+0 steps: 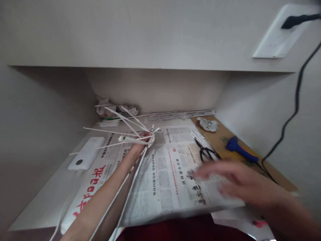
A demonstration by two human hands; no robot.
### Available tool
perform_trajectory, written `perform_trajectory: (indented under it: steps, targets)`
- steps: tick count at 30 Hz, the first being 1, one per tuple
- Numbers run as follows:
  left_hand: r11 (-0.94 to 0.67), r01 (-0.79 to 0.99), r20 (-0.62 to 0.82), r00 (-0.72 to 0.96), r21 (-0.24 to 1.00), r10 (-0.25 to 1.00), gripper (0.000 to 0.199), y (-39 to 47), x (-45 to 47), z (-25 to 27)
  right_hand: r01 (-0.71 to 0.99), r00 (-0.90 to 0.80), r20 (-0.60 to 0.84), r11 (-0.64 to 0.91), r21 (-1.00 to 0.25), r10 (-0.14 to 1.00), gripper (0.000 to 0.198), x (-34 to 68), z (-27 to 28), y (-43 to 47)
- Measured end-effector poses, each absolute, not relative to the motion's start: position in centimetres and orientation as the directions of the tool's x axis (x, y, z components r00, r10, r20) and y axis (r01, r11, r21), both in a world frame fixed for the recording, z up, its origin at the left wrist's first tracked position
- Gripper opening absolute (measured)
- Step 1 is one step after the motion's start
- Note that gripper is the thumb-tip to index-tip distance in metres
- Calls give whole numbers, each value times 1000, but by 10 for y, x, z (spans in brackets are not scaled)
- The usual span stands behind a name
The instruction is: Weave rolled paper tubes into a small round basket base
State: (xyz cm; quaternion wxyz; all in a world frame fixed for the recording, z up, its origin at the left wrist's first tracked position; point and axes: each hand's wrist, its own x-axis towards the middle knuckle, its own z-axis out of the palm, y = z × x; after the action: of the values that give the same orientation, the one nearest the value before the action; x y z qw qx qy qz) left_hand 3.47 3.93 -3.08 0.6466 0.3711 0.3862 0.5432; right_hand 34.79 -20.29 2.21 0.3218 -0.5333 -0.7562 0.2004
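Paper sticks [130, 132], pinched in a fan by the left hand [143, 140], could slip loose or bend, I judge, as the blurred right hand [240, 184], fingers spread, hovers over the newspaper [165, 174].

Bundle of thin white rolled paper sticks [136, 135], gripped at their crossing point, raised over the newspaper. Ends splay outward, two trailing down toward the viewer.

Both forearms are bare from the bottom edge of the view up to the wrists, with no sleeve, watch or ring showing. The left hand [143, 139] looks slim and sharply outlined; the right hand [233, 182] is smeared by blur (its fingers long, their edges indistinct). A dark red garment [180, 229] shows below, between the arms.
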Motion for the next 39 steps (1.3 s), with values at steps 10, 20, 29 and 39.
perform_trajectory:
  steps: [10, 20, 29, 39]
  targets:
    - [141, -417, -68, 185, 898, 980, 30, 30, 38, -26, 893, 412, 93, -422, 157, 907, 51, 461, 29, -135]
    - [176, -366, -66, 293, 914, 954, 29, 9, 44, -11, 848, 520, 115, -496, -185, 846, 41, 443, 46, -142]
    - [183, -215, -81, 411, 959, 908, 34, 2, 50, -10, 472, 40, -9, -27, -881, 999, 43, 327, 72, -146]
    - [198, -200, -87, 460, 960, 883, 36, -2, 51, -7, 589, -47, 70, 84, -804, 996, 40, 295, 70, -135]
